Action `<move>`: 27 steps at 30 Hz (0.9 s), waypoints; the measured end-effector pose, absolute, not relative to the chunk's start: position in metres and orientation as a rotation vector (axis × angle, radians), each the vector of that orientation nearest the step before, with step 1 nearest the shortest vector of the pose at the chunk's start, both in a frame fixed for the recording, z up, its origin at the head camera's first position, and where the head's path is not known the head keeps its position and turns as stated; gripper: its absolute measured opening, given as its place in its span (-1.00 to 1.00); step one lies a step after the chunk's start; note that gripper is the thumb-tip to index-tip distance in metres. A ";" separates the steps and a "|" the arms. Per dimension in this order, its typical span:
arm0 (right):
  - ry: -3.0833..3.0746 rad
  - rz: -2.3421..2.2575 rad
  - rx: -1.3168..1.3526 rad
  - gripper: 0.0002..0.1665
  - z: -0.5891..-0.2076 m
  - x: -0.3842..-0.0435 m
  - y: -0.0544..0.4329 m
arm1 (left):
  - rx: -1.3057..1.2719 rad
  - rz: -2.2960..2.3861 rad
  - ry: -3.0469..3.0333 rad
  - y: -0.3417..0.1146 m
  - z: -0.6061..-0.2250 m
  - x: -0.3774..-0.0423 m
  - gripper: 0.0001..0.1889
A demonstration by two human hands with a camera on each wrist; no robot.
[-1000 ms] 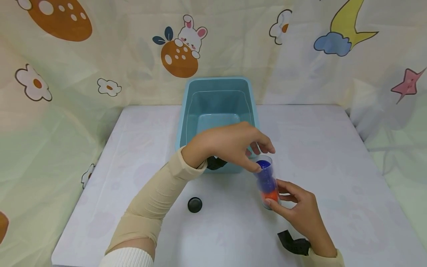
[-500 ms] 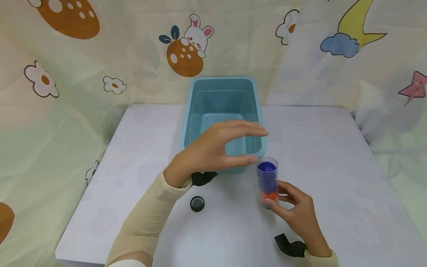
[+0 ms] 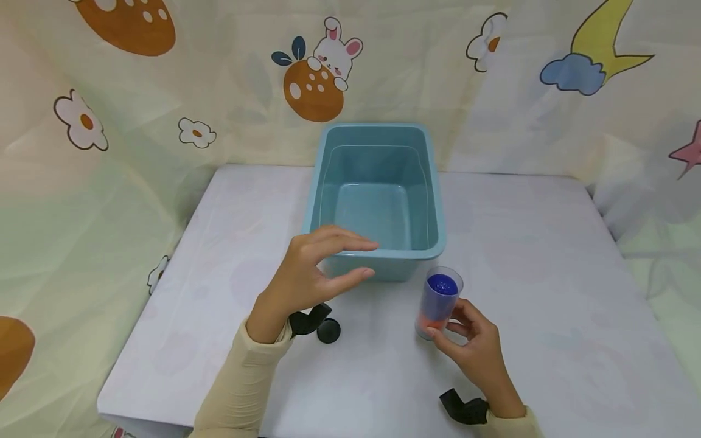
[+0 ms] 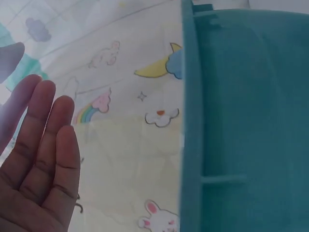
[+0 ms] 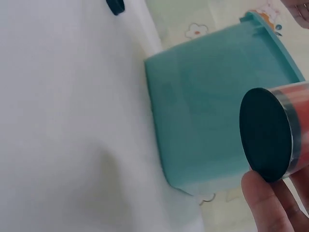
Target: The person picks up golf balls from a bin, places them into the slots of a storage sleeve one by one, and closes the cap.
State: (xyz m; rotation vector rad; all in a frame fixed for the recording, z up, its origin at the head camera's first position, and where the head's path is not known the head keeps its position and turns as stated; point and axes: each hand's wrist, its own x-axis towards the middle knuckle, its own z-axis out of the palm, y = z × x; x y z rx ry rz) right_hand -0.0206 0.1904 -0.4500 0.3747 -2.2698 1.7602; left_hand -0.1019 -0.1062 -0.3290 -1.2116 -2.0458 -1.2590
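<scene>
My right hand (image 3: 479,350) grips a clear plastic tube (image 3: 436,307) low on its side, thumb in front and fingers behind. The tube's top is uncovered; a glossy blue ball (image 3: 442,284) shows at the mouth and something red-orange (image 3: 431,324) lower down. Its dark round base (image 5: 265,135) faces the right wrist camera, held off the table and tilted. My left hand (image 3: 306,271) hovers before the bin's near rim, thumb and fingers spread apart, holding nothing. In the left wrist view, that hand's fingers (image 4: 46,140) are extended. A round black cap (image 3: 328,331) lies near the left wrist.
A blue-green plastic bin (image 3: 402,267) stands at the back middle of the white-covered table (image 3: 547,274), with nothing visible inside. Behind and beside the table hangs a cartoon-print cloth (image 3: 405,67). Black straps (image 3: 462,409) hang at both wrists.
My left hand has drawn away from the tube's mouth, leftward and toward me, its fingers spreading. The tube, still in my right hand, now leans more. The head view has shifted slightly.
</scene>
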 end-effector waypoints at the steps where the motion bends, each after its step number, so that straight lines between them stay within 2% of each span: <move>1: -2.271 1.770 0.373 -0.31 -0.452 -0.020 0.189 | -1.196 -1.270 -2.052 -0.109 -0.334 -0.100 -0.66; 10: -2.310 1.811 0.353 -0.28 -0.464 -0.020 0.179 | -1.063 -1.344 -2.205 -0.135 -0.370 -0.086 -0.70; 18: -2.356 1.840 0.333 -0.24 -0.471 -0.020 0.169 | -0.919 -1.412 -2.581 -0.151 -0.395 -0.079 -0.73; 27: -2.396 1.902 0.346 -0.29 -0.476 -0.023 0.157 | -0.848 -1.379 -2.942 -0.164 -0.418 -0.077 -0.67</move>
